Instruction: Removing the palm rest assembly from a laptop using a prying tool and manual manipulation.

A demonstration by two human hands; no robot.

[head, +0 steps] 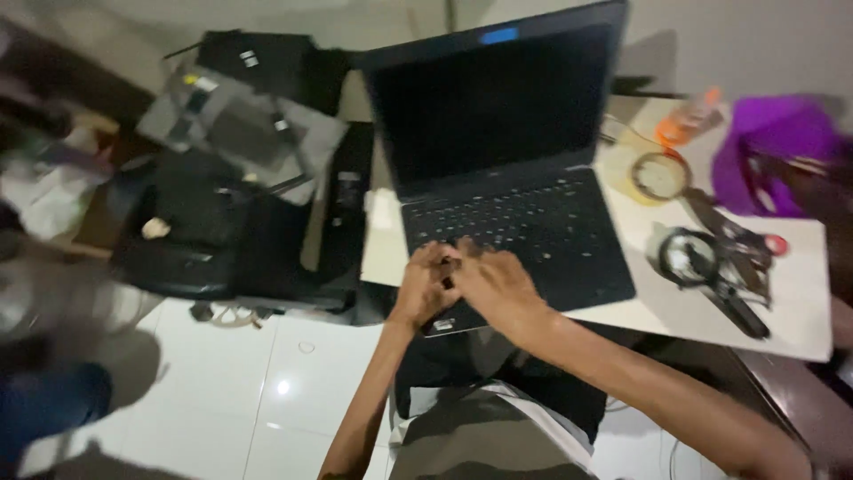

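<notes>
Way off to the left of the hands there was a heap of dark gear on the floor: a black bag (pixel 191 236) with a grey laptop-type slab (pixel 235 120) lying on top of it, all pretty blurry. Nearer the hands, just below and left, the white tiled floor (pixel 267 391) was open, with plenty of room on that side.

The left hand (pixel 425 286) sat at the front left corner of the black laptop (pixel 520 204), fingers curled in tight around something small and dark. Couldn't tell what it was, too blurred. The right hand (pixel 499 286) was right against it, touching, fingers half folded and pinching at the same spot. Both hands hovered over the laptop's near edge, which hung slightly past the edge of the white board (pixel 800 293) it rested on. The screen stood open and dark, directly beyond the hands.

To the right of the hands the board had some bare strip along its front edge, then clutter further back: a roll of tape (pixel 659 175), a black round tool with a handle (pixel 711 267), an orange-capped bottle (pixel 691 116) and a purple cloth (pixel 773 147) at the far right corner. A pale wall (pixel 755 44) closed things off behind.
</notes>
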